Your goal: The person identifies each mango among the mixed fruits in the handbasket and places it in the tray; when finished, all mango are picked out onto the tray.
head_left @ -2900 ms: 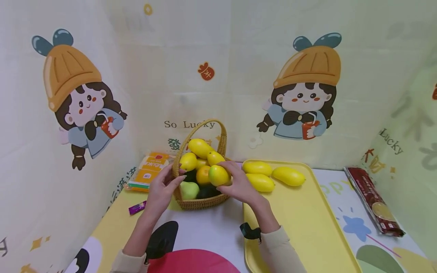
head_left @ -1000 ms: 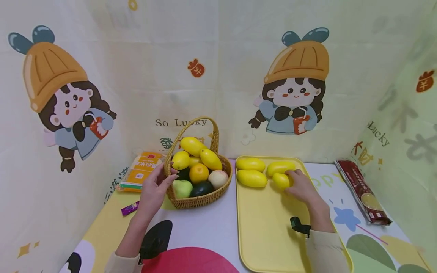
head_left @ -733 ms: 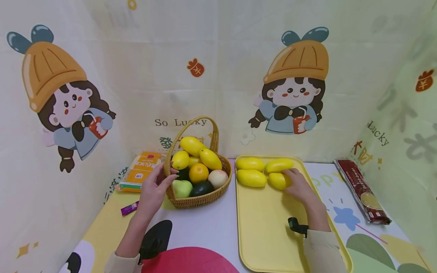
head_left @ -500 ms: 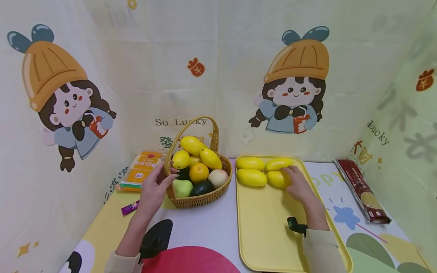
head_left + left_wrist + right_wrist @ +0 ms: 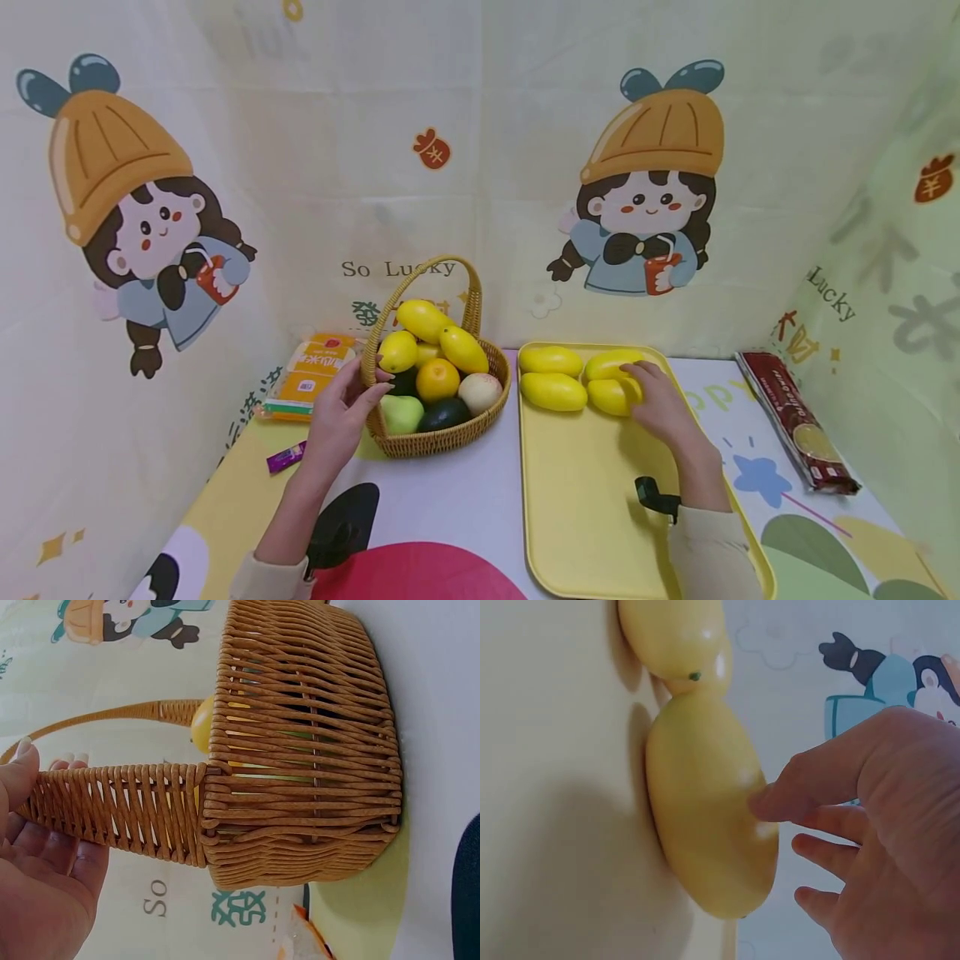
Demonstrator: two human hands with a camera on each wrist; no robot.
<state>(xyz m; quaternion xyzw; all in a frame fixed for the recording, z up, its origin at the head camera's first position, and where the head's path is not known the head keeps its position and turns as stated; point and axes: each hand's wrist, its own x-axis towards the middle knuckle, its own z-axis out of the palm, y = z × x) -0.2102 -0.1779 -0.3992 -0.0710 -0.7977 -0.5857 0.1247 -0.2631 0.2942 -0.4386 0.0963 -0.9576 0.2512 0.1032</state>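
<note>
My left hand (image 5: 336, 410) holds the handle (image 5: 124, 810) of a wicker basket (image 5: 442, 437) at its left side, thumb and fingers on either side of it. Heaped in the basket are yellow mangoes (image 5: 463, 348), an orange (image 5: 437, 381), a green pear (image 5: 402, 414), a dark avocado (image 5: 444, 414) and a pale peach (image 5: 480, 393). Over the yellow tray (image 5: 592, 517), my right hand (image 5: 660, 404) hovers loosely, fingers apart, by the front right mango (image 5: 712, 817); the thumb tip overlaps that mango in the right wrist view. Several mangoes lie together at the tray's far end.
An orange food packet (image 5: 307, 375) and a small purple wrapper (image 5: 287, 457) lie left of the basket. A long dark red packet (image 5: 798, 421) sits right of the tray. A printed cloth wall (image 5: 517, 233) stands close behind everything.
The right hand has carried a mango from the basket to the tray, set it down in the front row and loosened its fingers. The left hand stays on the basket handle.
</note>
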